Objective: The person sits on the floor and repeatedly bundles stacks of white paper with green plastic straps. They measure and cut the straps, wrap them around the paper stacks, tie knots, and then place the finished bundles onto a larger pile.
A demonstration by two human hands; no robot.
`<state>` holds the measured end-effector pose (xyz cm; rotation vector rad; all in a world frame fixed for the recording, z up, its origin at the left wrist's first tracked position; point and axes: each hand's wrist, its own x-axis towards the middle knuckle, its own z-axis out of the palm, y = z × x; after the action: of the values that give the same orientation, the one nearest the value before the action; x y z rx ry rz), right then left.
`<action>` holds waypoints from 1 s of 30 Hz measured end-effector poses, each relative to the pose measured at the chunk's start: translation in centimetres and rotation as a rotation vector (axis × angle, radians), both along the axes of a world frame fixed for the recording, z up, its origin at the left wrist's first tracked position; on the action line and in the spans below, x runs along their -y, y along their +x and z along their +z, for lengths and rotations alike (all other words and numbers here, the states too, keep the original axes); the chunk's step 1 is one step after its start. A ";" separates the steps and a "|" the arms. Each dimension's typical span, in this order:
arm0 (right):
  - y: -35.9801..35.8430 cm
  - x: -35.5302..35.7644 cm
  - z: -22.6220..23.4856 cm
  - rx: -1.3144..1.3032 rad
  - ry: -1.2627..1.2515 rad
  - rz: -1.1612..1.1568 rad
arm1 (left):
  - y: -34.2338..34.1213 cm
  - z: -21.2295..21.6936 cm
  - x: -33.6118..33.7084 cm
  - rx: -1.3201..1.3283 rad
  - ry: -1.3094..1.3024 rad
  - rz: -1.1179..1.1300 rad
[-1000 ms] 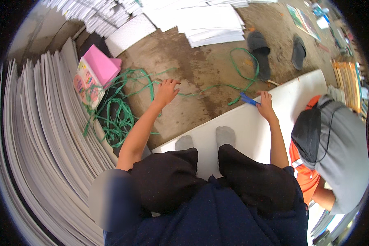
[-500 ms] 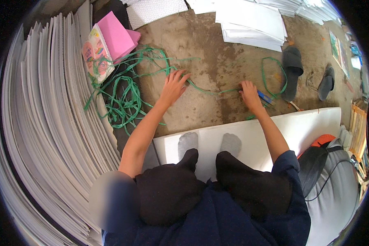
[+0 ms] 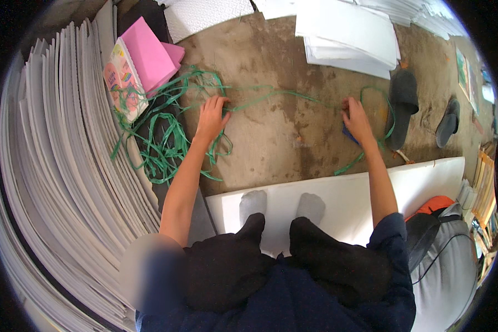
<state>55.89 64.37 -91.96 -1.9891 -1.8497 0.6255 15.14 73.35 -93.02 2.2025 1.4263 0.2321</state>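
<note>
Green plastic twine [image 3: 301, 94] stretches just above the floor between my hands, bowing away from me. My left hand [image 3: 210, 119] is closed around its left part, beside a tangled heap of the same twine [image 3: 169, 145]. At the other end, my right hand [image 3: 358, 120] pinches the strand. Beyond that hand the twine curves in a loop [image 3: 392, 119] close to a dark slipper [image 3: 404, 99]. A blue tool [image 3: 348, 133], perhaps a cutter knife, lies under my right hand, mostly hidden. A short green tail [image 3: 348, 166] sticks out near my right wrist.
Tall stacked white sheets [image 3: 66, 138] line my left. A pink block [image 3: 149, 52] and a printed pack [image 3: 122, 83] touch the twine heap. White boards [image 3: 346, 25] lie ahead. My socked feet rest on a white slab [image 3: 337, 193]. A grey bag [image 3: 448, 260] sits at right.
My hands have moved apart, the left one leftward and the right one rightward. The strand between them has lifted from a sagging line into a far-bowing one. My right hand now covers most of the blue tool.
</note>
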 end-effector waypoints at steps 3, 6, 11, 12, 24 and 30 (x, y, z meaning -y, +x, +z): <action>1.4 -1.0 2.0 0.046 0.199 -0.118 | 1.1 2.2 -0.6 0.027 0.263 0.050; 6.1 -2.6 3.6 -0.196 0.339 -0.480 | 3.5 4.6 -4.2 0.197 0.260 0.080; 10.9 -9.5 4.2 -0.450 0.429 -0.570 | 14.6 3.9 -10.9 0.526 -0.089 0.060; 11.1 -10.3 4.2 -0.460 0.423 -0.584 | 17.0 4.3 -11.5 0.569 -0.152 0.070; 11.2 -10.8 3.6 -0.227 0.306 -0.617 | 25.5 4.9 -10.1 0.627 -0.222 0.275; 8.8 -8.3 5.9 -0.700 0.167 -0.839 | 23.6 7.4 -9.5 0.756 -0.468 0.467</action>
<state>64.68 72.68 -86.02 -1.8548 -0.5658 0.7210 38.72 82.84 -85.63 1.1841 1.3340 0.7189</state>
